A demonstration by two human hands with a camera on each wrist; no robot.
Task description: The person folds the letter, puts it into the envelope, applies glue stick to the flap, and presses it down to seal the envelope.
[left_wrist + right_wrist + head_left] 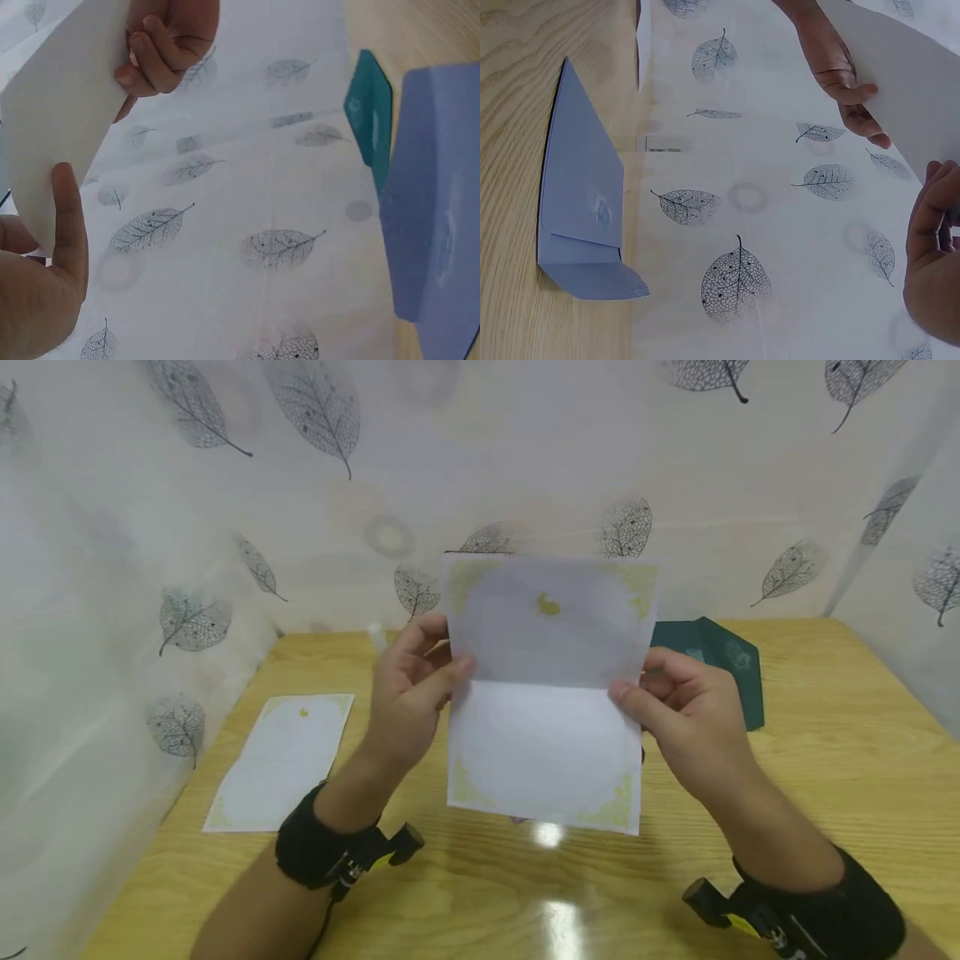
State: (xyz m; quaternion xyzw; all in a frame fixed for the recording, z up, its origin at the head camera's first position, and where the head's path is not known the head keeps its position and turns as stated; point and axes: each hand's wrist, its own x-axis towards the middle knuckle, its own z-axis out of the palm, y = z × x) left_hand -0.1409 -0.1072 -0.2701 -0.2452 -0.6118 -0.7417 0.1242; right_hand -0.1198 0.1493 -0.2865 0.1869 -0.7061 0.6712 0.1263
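In the head view a sheet of white letter paper with yellow corner patterns and a small yellow rabbit is held upright, creased across its middle. My left hand pinches its left edge near the crease, thumb in front. The right hand grips the opposite edge the same way. Both wrist views show the plain back of the paper with fingers behind it. A blue-purple envelope with its flap raised lies on the table; the held paper hides nearly all of it from the head view.
A second patterned sheet lies on the table at the left. A dark green envelope lies behind the right hand, partly covered. A small white object stands near the back edge. Leaf-printed cloth hangs behind the wooden table.
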